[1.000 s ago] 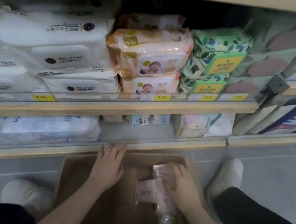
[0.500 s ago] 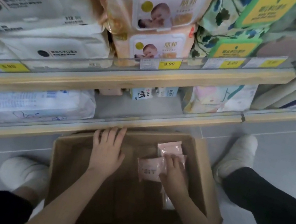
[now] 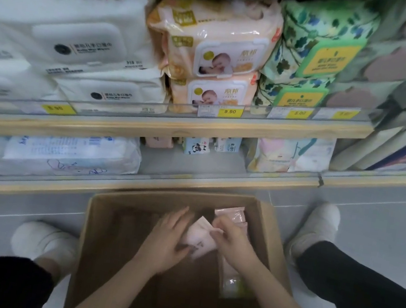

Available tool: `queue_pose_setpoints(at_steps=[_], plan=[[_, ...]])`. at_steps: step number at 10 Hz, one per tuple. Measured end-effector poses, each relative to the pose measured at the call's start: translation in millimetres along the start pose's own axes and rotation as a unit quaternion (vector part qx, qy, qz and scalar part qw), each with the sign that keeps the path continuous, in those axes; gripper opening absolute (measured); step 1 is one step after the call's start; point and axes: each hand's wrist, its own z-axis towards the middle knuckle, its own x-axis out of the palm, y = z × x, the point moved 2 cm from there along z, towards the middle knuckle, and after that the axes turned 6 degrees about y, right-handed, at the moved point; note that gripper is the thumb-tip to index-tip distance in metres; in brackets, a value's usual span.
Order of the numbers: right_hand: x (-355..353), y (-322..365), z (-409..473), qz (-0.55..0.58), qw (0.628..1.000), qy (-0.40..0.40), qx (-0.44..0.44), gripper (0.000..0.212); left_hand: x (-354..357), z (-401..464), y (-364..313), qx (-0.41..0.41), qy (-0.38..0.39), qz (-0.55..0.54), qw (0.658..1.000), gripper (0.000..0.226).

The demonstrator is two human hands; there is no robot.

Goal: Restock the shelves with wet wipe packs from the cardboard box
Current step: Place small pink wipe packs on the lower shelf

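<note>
Both hands are down inside the cardboard box, near its far right corner, working on a small pink wet wipe pack. The left hand lies over the pack's left side with straight, close-set fingers, likely steadying it, while the right hand pinches its upper right edge with curled fingers, apparently to lift it. More pink packs stand against the box's right wall, and the gap on the lower shelf beyond the box seems their destination.

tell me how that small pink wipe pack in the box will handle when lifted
Probably soft and slightly floppy: the pink wipe pack looks like a thin film pouch. Likely light, since it is small between the left hand and right hand. Its glossy film may be a little slippery.
</note>
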Motion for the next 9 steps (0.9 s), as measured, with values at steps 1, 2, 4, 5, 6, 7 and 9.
queue_pose_setpoints(at_steps=[1, 2, 4, 5, 6, 7, 9], plan=[[-3.7, 10.9, -4.8, 0.045, 0.999, -0.013, 0.006, 0.021, -4.4, -4.9, -5.1, -0.058, 0.03, -0.104, 0.992, 0.019], [-2.8, -2.1, -12.7, 0.033, 0.994, -0.085, 0.065, 0.016, -3.3, -10.0, 6.7, -0.088, 0.016, -0.132, 0.987, 0.018], [11.5, -51.4, -30.7, -0.047, 0.969, -0.119, 0.21, 0.054, 0.9, -15.3, 38.5, -0.151, -0.013, -0.16, 0.975, 0.033], [21.9, -63.8, -29.6, -0.019, 0.965, -0.093, 0.243, 0.068, 8.6, -13.9, 47.1, -0.167, 0.0, -0.167, 0.972, 0.016], [26.8, -72.6, -27.1, -0.015, 0.958, -0.107, 0.265, 0.073, 17.4, -12.7, 47.6, -0.167, 0.013, -0.168, 0.971, 0.017], [27.6, -67.5, -32.6, -0.025, 0.958, -0.12, 0.261, 0.078, 18.7, -12.9, 48.6, -0.175, 0.018, -0.176, 0.968, 0.024], [13.8, -52.1, -32.1, -0.104, 0.959, -0.131, 0.229, 0.041, 4.5, -18.9, 52.4, -0.177, 0.004, -0.182, 0.967, 0.027]])
